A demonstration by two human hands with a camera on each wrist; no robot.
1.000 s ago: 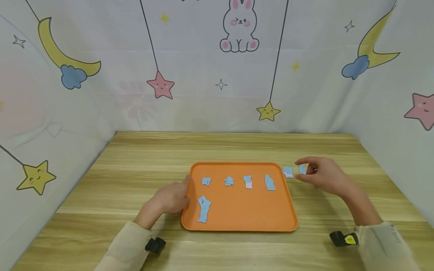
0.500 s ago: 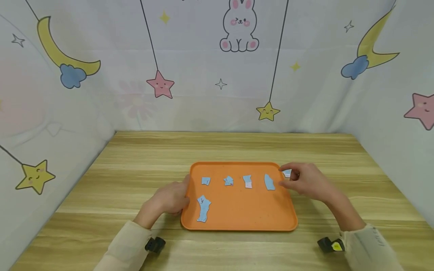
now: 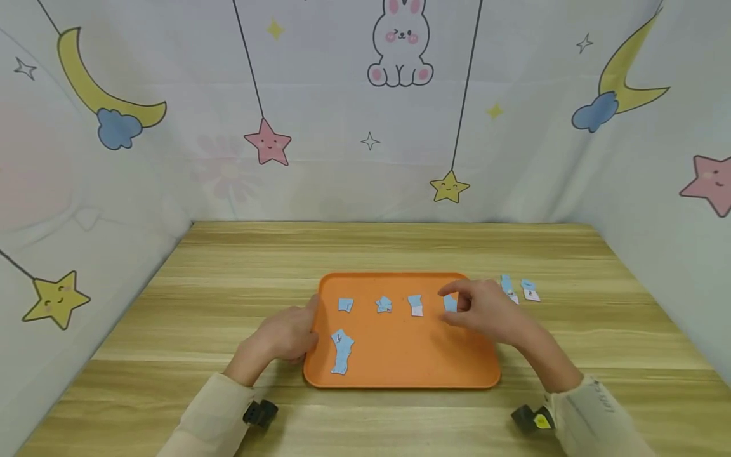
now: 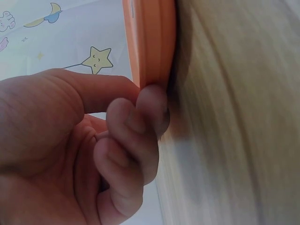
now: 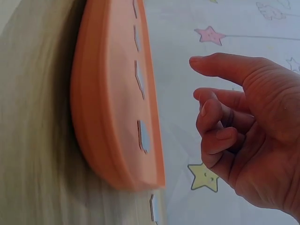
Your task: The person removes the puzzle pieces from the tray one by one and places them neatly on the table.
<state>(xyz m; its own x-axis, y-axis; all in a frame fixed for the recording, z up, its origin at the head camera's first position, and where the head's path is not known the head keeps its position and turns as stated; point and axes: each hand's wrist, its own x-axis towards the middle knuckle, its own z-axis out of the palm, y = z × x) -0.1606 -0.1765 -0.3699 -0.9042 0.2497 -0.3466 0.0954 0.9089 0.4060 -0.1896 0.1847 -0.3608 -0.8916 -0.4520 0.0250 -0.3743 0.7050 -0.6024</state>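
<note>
Blue puzzle pieces [image 3: 342, 353] lie in my orange tray [image 3: 405, 358], four in a row along its far half and a longer one near its left edge, while two loose pieces [image 3: 530, 291] rest on the table [image 3: 400, 247] just beyond its right side. Small dark marks show on several of them, too tiny for me to read. Faint lettering runs along my right sleeve [image 3: 596, 422], and a yellow sticker [image 3: 542, 419] sits on the black wrist device [image 3: 523, 417] there; I cannot make out either. Under everything is pale, streaky wood grain, and around the table hangs a white cloth [image 3: 337, 190] printed with a winking rabbit [image 3: 401, 44], moons, clouds and smiling stars. My left hand [image 3: 288, 333] pinches the tray's left rim, fingers curled beneath its edge. My right hand [image 3: 491, 308] hangs above the tray's far right corner, palm turned inward, thumb and forefinger well parted and the other fingers loosely bent, with nothing in its grip. From above, the rightmost piece of the row [image 3: 450, 303] shows between those two fingertips, yet from the wrist I see it lying in the tray, apart from my hand.
</note>
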